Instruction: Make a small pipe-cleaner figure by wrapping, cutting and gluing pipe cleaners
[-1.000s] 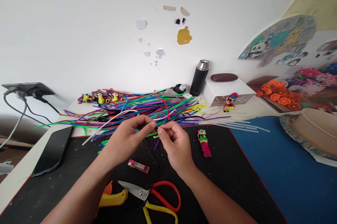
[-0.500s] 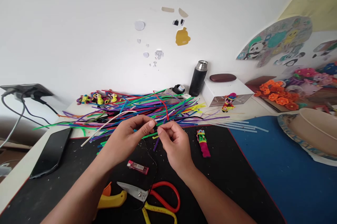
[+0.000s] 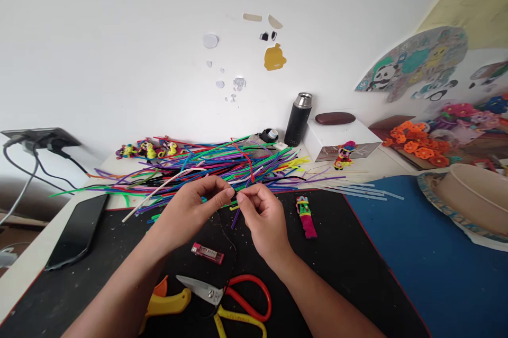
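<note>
My left hand [image 3: 196,203] and my right hand [image 3: 264,213] meet over the near edge of the pipe cleaner pile, thumbs and forefingers pinched and almost touching. Whatever lies between the fingertips is small, dark and mostly hidden. A thin black thread [image 3: 235,248] trails from beneath my left hand down to the scissors [image 3: 210,291], which have one red and one yellow handle and lie with blades toward the left. Left of the thread is a red lighter [image 3: 207,253]. Right of my right hand lies a small pink and green fuzzy piece [image 3: 307,217].
Many coloured pipe cleaners [image 3: 222,161] spread along the back, beside small fuzzy figures [image 3: 146,147]. A black flask [image 3: 298,120] stands near a white box [image 3: 341,139] with a figurine [image 3: 344,155]. A phone [image 3: 77,232] lies left; a yellow-handled tool [image 3: 169,303] is near my left forearm.
Both hands keep their pinch in nearly the same place. The fingertips have shifted very slightly, and less of the dark thing between them shows.
</note>
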Demonstrator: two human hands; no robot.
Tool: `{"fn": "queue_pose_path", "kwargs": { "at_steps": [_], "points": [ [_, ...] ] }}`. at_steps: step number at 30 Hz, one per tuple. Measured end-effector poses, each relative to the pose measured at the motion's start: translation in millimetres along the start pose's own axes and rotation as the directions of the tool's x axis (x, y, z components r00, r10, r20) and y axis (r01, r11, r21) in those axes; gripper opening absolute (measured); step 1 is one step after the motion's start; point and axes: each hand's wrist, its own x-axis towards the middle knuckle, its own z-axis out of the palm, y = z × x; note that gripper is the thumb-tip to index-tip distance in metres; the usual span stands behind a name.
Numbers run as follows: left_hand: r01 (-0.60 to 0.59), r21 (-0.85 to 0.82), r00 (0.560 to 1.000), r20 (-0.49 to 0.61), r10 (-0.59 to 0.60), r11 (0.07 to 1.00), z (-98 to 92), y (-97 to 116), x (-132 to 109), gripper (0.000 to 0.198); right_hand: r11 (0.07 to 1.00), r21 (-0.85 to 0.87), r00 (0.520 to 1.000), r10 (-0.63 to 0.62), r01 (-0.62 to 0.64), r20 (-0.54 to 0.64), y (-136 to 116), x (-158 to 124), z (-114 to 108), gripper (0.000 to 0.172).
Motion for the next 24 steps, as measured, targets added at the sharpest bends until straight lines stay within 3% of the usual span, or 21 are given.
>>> {"fn": "queue_pose_path", "kwargs": {
  "at_steps": [24],
  "points": [
    [0.042, -0.117, 0.999, 0.006, -0.041, 0.992, -3.4, -5.6, 0.7, 0.045, 0.989, 0.130, 0.997, 0.069, -0.072, 0.029, -4.7, 5.1, -0.3, 0.047]
  ]
}}
